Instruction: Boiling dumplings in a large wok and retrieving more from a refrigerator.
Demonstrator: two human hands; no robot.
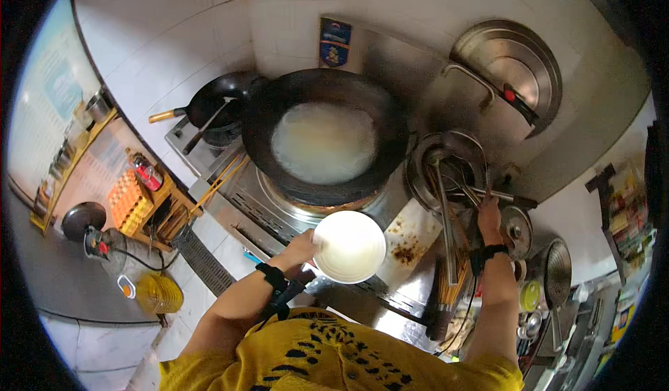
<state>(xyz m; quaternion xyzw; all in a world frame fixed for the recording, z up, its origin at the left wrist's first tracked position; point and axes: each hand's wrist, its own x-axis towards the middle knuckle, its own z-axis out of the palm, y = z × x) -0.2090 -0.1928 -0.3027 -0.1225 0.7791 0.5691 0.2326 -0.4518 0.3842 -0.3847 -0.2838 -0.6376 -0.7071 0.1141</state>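
My left hand grips the rim of a round white bowl in front of my body. The bowl's inside looks pale, and I cannot tell whether it holds anything. Beyond it, a large black wok sits on the stove with cloudy, whitish liquid in it. My right hand is at the metal handles of cooking utensils, beside a metal pot right of the wok. Its fingertips are partly hidden, so how they close on a handle is unclear.
A smaller wok with a wooden handle stands back left. Long chopsticks lean beside the stove. A large metal lid rests against the right wall. Egg trays, a gas cylinder and an oil jug are at left; a perforated skimmer is at right.
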